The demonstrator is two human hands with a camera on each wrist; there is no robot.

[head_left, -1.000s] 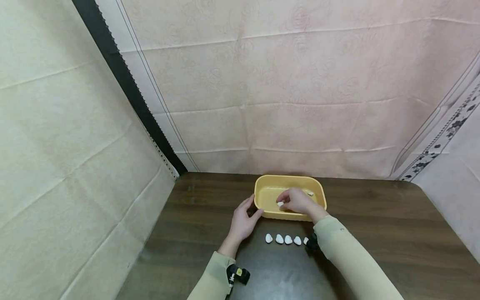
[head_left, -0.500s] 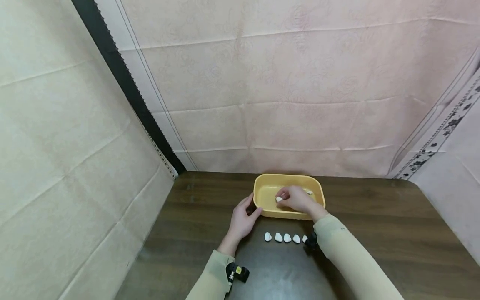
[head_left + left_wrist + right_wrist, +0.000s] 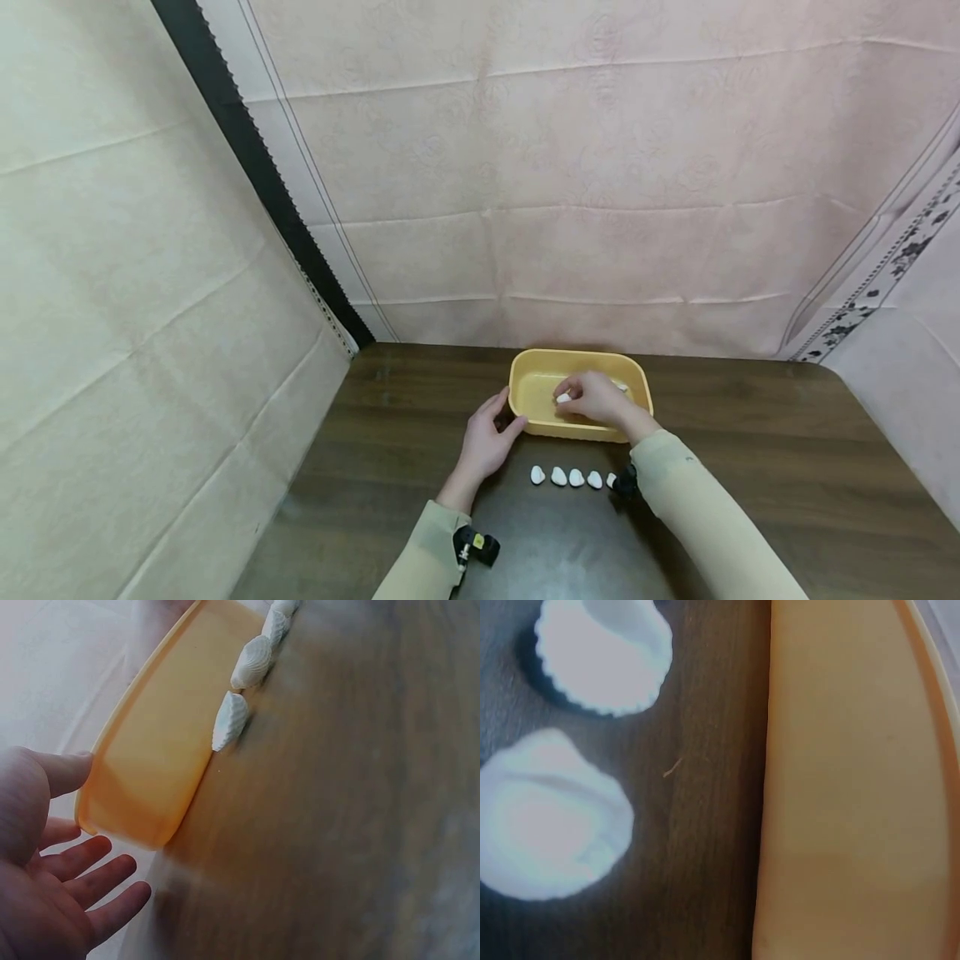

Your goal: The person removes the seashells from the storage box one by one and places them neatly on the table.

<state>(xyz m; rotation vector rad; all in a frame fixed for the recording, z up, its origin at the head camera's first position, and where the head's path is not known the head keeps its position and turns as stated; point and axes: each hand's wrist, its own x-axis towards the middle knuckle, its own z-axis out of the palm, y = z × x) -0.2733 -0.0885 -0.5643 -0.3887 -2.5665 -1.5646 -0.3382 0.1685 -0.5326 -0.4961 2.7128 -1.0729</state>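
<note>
- A person's right hand (image 3: 596,398) pinches a small white shell (image 3: 563,398) between thumb and fingers, inside a yellow tub (image 3: 577,434); whether the shell touches the tub's floor cannot be told
- Just beyond the pinch, toward the tub's far right, another shell (image 3: 621,386) shows in part past the knuckles
- Left of the pinch, the left hand (image 3: 483,446) touches the tub's left end with thumb and forefinger apart, the thumb at the rim and the other fingers fanned loosely, curled round nothing
- Nearer the wearer than the pinch, a row of five shells (image 3: 576,478) lies on the dark wooden table (image 3: 750,467), apart from the tub; the rightmost is partly hidden by a black device (image 3: 626,483) at the right wrist
- Behind the right hand runs a pale green sleeve (image 3: 697,500), and beyond the tub hangs a pale, creased cloth (image 3: 562,192)
</note>
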